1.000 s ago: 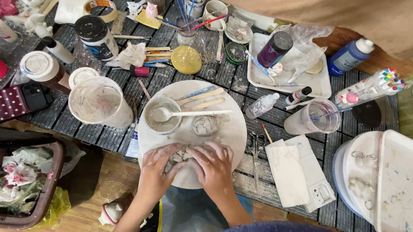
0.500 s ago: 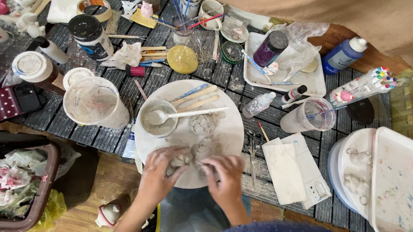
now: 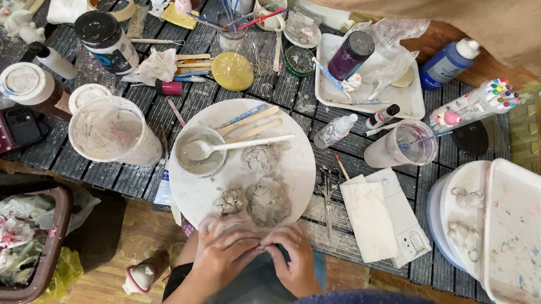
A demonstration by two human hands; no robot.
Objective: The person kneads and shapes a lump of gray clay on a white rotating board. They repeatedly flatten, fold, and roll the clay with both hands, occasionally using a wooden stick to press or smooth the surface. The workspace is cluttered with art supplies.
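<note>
Beside hands, lumpy grey clay

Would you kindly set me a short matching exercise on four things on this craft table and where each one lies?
Things:
1. white spoon
2. scissors
3. blue bottle
4. yellow disc

Places:
A. beyond the round white board
B. far right, by the white tray
C. bowl end in the small bowl of grey paste
D. just right of the round white board

Pairs: 1-C, 2-D, 3-B, 4-A

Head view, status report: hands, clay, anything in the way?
Left hand, right hand together at round board edge, contents hidden. Three clay pieces on board. Nothing in the way.
</note>
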